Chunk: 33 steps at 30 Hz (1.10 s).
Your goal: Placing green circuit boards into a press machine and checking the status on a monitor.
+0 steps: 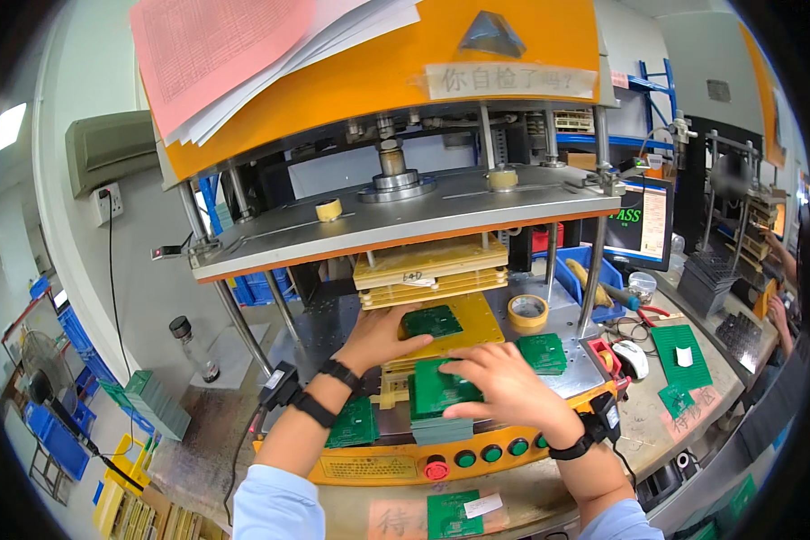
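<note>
My left hand (380, 338) reaches under the raised press plate, thumb and fingers stretched apart at the left edge of a green circuit board (434, 320). That board lies on the yellow fixture plate (484, 319). In front of it stands a tall stack of green circuit boards (441, 430). My right hand (506, 385) spans the right side of the top circuit board (434, 389), thumb at its near edge and fingertips at its far edge. Whether this board is lifted off the stack cannot be seen. Above the fixture hangs a yellow layered upper fixture (432, 274).
More circuit boards are stacked at the left (353, 423) and right (542, 353) of the press bed. A tape roll (527, 311) sits behind the right stack. Steel posts flank the bed. Push buttons and a red knob (436, 468) line its front. A monitor (637, 220) stands right.
</note>
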Tool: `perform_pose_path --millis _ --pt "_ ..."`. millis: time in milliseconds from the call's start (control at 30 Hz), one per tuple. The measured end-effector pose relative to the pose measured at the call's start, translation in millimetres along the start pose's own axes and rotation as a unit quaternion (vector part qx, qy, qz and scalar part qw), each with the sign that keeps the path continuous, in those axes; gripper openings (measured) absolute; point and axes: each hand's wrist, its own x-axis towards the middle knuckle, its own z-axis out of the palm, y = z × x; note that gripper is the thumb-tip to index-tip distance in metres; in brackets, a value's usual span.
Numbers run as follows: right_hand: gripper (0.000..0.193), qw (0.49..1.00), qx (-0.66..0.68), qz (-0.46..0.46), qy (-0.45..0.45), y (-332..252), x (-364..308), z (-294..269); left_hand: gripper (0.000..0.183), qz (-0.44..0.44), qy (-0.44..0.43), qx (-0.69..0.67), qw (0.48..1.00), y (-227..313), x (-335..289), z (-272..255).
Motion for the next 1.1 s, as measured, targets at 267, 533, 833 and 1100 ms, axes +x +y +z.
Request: perform_pose_path --millis 267,533,833,1100 --pt "0.058 0.999 0.032 0.026 0.025 12 -2 -22 0.062 -0.008 0.011 0.028 1.000 -4 -165 -60" --pt "0.056 0.997 0.064 0.048 -0.001 14 6 -15 0.096 -0.073 -0.083 0.147 0.983 3 -188 -22" --pt "0.049 0.993 0.100 0.056 -0.013 79 50 25 0.095 -0.089 -0.143 0.152 0.974 -21 -175 -25" --pt "0.050 0.993 0.063 0.060 -0.074 108 67 49 0.047 0.008 0.026 0.018 0.999 62 -268 -1"
